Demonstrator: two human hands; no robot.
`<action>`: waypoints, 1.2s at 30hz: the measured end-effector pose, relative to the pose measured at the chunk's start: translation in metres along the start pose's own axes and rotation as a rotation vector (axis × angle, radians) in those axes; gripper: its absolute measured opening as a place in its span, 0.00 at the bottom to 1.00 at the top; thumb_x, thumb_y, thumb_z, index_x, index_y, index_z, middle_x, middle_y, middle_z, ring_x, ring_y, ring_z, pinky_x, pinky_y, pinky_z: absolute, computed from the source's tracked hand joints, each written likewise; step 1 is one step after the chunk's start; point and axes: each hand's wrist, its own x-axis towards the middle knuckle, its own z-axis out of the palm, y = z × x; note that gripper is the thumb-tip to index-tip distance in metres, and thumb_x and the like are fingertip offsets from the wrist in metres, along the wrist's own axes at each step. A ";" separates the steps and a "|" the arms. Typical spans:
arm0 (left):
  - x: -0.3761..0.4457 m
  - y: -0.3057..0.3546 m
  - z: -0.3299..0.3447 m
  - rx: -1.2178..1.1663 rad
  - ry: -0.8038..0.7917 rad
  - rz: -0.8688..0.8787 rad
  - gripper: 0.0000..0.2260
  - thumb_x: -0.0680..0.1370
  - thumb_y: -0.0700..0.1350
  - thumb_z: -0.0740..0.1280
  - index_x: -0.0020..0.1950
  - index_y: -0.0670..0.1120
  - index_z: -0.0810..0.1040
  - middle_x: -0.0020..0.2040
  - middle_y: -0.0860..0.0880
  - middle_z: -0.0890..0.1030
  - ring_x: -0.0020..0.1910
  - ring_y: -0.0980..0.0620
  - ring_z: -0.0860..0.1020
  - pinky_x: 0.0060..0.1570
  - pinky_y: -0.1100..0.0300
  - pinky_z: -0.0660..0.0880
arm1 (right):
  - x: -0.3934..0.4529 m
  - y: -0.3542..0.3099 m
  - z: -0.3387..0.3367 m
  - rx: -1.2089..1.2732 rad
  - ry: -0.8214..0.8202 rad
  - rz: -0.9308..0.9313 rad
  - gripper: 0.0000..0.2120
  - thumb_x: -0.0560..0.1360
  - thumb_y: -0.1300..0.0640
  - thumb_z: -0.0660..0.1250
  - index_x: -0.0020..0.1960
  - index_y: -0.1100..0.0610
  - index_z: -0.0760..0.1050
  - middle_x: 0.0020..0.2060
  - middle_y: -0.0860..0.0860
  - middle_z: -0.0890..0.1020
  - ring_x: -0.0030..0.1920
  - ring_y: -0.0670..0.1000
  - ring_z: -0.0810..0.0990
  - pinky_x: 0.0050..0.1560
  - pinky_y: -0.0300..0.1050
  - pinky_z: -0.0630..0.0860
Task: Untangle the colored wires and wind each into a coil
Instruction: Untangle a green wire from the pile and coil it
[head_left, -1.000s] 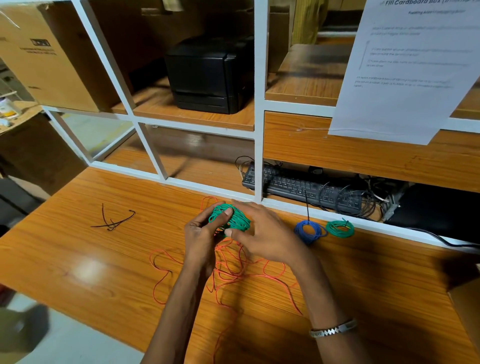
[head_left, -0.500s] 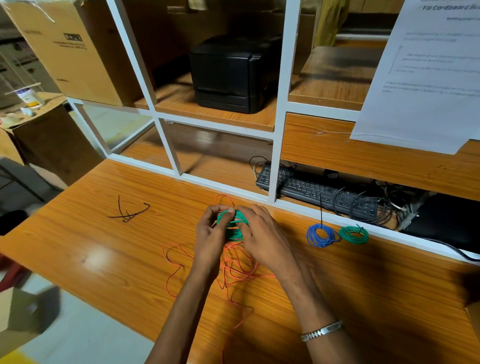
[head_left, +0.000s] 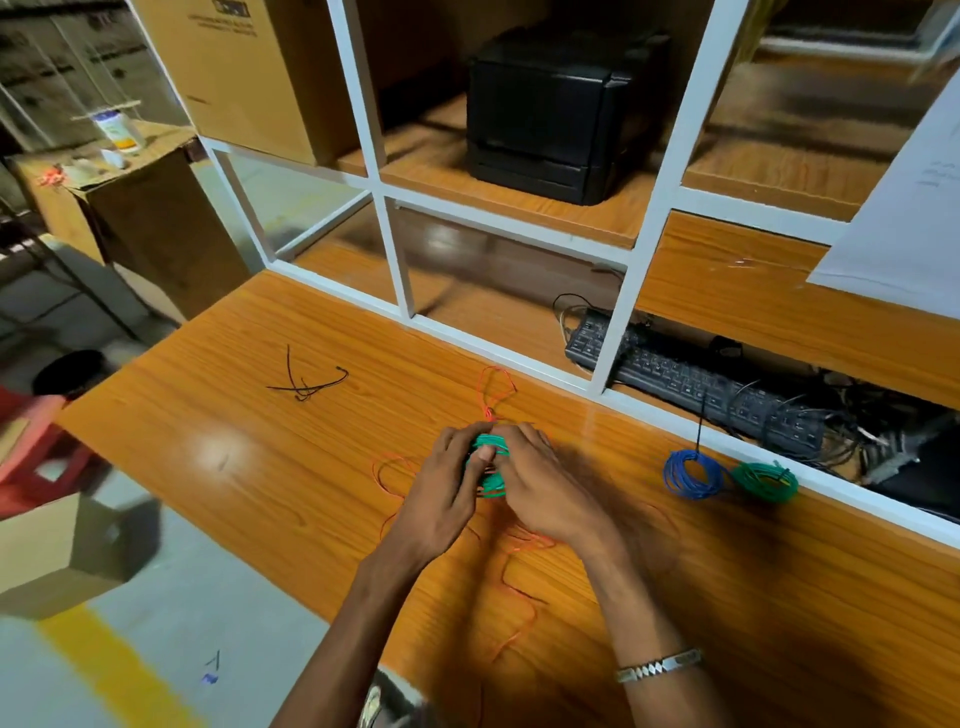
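Observation:
A green wire coil (head_left: 488, 441) sits between both my hands at the middle of the wooden table (head_left: 234, 441). My left hand (head_left: 441, 493) grips its left side, thumb pressed on the coil. My right hand (head_left: 540, 483) closes over its right side and hides part of it. A loose orange wire (head_left: 496, 387) lies tangled under and around my hands, looping toward the shelf and trailing to the table's near edge. To the right lie a wound blue coil (head_left: 691, 474) and a second green coil (head_left: 763, 480), side by side and touching.
Short black wire pieces (head_left: 306, 387) lie on the table's left part. A white-framed shelf (head_left: 613, 332) stands behind, with a black keyboard (head_left: 691, 384), a black printer (head_left: 556, 114) and a cardboard box (head_left: 244, 67). A paper sheet (head_left: 904, 218) hangs at right.
The view has swung left and down. My hands have closed tighter around the green coil, covering more of it. The coils at right have not moved.

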 end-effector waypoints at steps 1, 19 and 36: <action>0.000 -0.006 -0.007 -0.009 0.061 -0.004 0.18 0.88 0.53 0.57 0.72 0.48 0.76 0.60 0.51 0.79 0.60 0.59 0.77 0.60 0.62 0.73 | 0.006 -0.007 0.005 0.021 -0.024 -0.013 0.15 0.86 0.57 0.56 0.72 0.54 0.68 0.63 0.51 0.72 0.66 0.50 0.68 0.71 0.50 0.66; 0.011 -0.090 -0.110 -0.630 0.433 -0.396 0.17 0.88 0.52 0.60 0.55 0.38 0.79 0.44 0.44 0.79 0.43 0.50 0.75 0.44 0.48 0.72 | 0.108 -0.103 0.100 -0.113 0.024 -0.139 0.26 0.87 0.48 0.54 0.83 0.55 0.57 0.63 0.49 0.71 0.65 0.49 0.69 0.62 0.46 0.72; 0.025 -0.186 -0.185 -0.814 0.192 -0.623 0.17 0.88 0.52 0.59 0.45 0.43 0.71 0.37 0.50 0.71 0.37 0.54 0.69 0.43 0.55 0.67 | 0.182 -0.124 0.209 0.033 0.162 0.118 0.15 0.86 0.55 0.56 0.72 0.52 0.70 0.63 0.52 0.79 0.60 0.54 0.80 0.57 0.55 0.79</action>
